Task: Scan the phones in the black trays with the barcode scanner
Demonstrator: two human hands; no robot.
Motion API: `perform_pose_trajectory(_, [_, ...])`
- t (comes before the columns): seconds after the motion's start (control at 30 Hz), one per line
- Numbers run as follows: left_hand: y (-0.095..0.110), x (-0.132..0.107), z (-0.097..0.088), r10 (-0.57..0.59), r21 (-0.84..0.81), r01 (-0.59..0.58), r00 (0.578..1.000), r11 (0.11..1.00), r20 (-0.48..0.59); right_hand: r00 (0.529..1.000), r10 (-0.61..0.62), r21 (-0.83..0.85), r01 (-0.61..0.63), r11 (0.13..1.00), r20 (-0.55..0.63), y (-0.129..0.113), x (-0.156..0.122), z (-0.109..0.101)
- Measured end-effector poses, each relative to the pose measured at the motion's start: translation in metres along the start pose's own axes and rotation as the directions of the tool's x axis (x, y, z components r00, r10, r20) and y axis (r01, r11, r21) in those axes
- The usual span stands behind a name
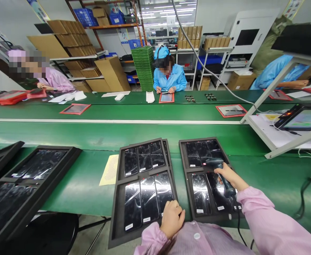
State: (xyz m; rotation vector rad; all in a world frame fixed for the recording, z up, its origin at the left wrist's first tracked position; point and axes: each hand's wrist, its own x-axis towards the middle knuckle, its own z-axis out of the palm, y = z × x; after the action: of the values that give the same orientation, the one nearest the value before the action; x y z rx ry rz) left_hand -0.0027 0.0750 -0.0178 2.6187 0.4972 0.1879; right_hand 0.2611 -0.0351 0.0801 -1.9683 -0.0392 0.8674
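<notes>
My right hand point(228, 175) is wrapped around a dark handheld barcode scanner point(229, 189), its head over the middle of the right black tray point(183, 156). Glossy black phone screens point(200, 191) with small white labels lie in that tray's sections. A cable runs down from the scanner's handle. Curled fingers and thumb show on my left hand point(172, 216), which rests at the near right corner of the middle black tray point(116, 226). Whatever may be under those fingers is hidden. Two rows of similar screens point(148, 198) fill the middle tray, and another tray shows beneath it.
More black trays point(57, 184) stand at the left, above a black stool point(57, 233). A yellowish sheet point(109, 170) lies beside the middle tray. At right, a metal stand point(270, 141) carries a tablet-like display point(304, 118). Co-workers sit across the green bench point(91, 131).
</notes>
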Motion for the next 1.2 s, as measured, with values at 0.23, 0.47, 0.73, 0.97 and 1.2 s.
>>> perform_pose_trajectory(0.23, [-0.004,0.001,0.005,0.084,0.004,-0.084,0.982,0.996,-0.171,1.0,0.005,-0.024,-0.005,1.0,0.015,0.0,0.0,0.0])
perform_pose_trajectory(0.47, [-0.006,0.002,0.004,0.103,0.053,-0.096,0.981,0.994,-0.166,0.996,0.071,-0.112,-0.078,0.991,-0.062,-0.017,0.008,-0.041])
perform_pose_trajectory(0.73, [-0.006,0.004,0.001,0.13,0.117,-0.105,0.964,0.988,-0.233,0.998,0.061,-0.145,-0.063,0.987,-0.02,-0.011,0.004,-0.055])
perform_pose_trajectory(0.97, [-0.008,0.004,0.004,0.138,0.125,-0.107,0.952,0.986,-0.273,0.999,0.054,-0.137,-0.054,0.989,-0.007,0.002,-0.009,-0.066])
perform_pose_trajectory(1.2, [-0.013,0.003,0.005,0.118,0.077,-0.102,0.963,0.992,-0.242,0.991,0.119,-0.16,-0.107,0.981,0.066,0.073,-0.075,-0.087])
